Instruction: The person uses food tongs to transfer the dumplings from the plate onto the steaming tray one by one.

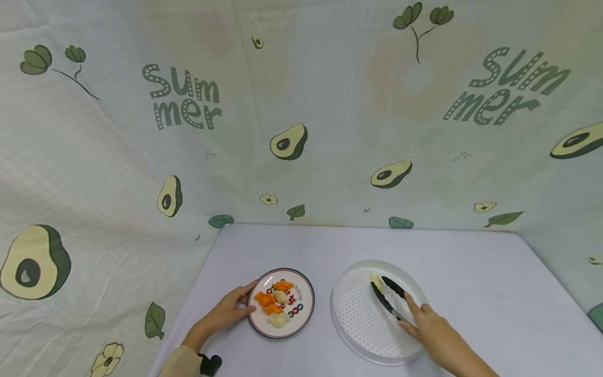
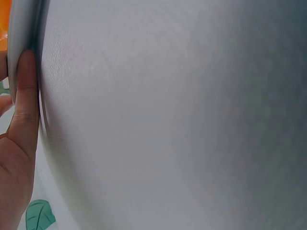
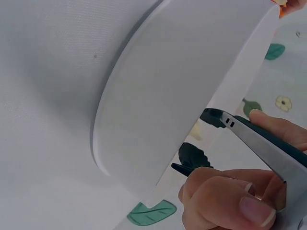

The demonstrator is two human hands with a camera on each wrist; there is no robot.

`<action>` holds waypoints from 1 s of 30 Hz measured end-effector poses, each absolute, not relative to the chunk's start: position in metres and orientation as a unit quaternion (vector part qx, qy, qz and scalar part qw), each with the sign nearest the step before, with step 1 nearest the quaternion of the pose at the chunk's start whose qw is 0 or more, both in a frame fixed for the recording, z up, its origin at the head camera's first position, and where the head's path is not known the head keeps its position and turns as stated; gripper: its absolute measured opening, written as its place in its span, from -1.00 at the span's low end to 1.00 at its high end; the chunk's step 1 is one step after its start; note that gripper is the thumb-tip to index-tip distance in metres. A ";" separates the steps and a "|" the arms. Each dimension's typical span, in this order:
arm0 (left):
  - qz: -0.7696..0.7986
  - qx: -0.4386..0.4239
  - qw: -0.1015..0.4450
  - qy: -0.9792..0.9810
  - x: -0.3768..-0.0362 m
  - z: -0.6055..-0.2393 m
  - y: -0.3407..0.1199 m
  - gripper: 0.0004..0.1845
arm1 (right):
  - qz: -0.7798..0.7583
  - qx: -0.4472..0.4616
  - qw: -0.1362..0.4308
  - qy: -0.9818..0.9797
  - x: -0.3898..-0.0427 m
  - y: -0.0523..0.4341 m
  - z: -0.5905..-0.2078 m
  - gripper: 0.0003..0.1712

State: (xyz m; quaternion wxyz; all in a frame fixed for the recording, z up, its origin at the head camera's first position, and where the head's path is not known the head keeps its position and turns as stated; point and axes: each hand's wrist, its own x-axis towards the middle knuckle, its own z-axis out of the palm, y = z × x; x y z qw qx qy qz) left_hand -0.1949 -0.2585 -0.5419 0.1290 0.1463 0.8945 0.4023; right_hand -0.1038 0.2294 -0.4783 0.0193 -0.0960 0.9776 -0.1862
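Note:
My left hand point(image 1: 231, 310) pinches the left rim of a small round plate point(image 1: 308, 301); in the left wrist view a finger point(image 2: 26, 96) lies under its edge. Several orange dumpling-like pieces point(image 1: 266, 299) and pale ones point(image 1: 279, 320) sit on that plate. My right hand point(image 1: 426, 327) holds black-tipped metal tongs point(image 1: 383, 299) over a white round tray point(image 1: 350, 309) with a dotted base. Between the tongs' tips is a pale dumpling-like piece point(image 1: 376, 281). In the right wrist view the tray's wall point(image 3: 148, 96) hides most of that piece.
Both dishes stand on a white table point(image 1: 292, 246), the plate left of the tray. Behind and beside it hangs a cloth point(image 1: 330, 104) printed with avocados and leaves. A black object point(image 1: 210, 365) shows at the left sleeve.

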 end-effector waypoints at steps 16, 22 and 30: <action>0.396 0.149 0.130 0.897 -0.196 -0.544 -0.261 -0.23 | -0.230 -0.097 0.052 0.967 -0.101 0.220 -0.459 -0.14; 0.401 0.146 0.132 0.895 -0.196 -0.545 -0.261 -0.23 | -0.279 -0.119 0.082 0.949 -0.098 0.208 -0.450 -0.10; 0.394 0.140 0.129 0.899 -0.196 -0.543 -0.259 -0.23 | -0.330 -0.153 0.136 0.922 -0.099 0.183 -0.443 -0.02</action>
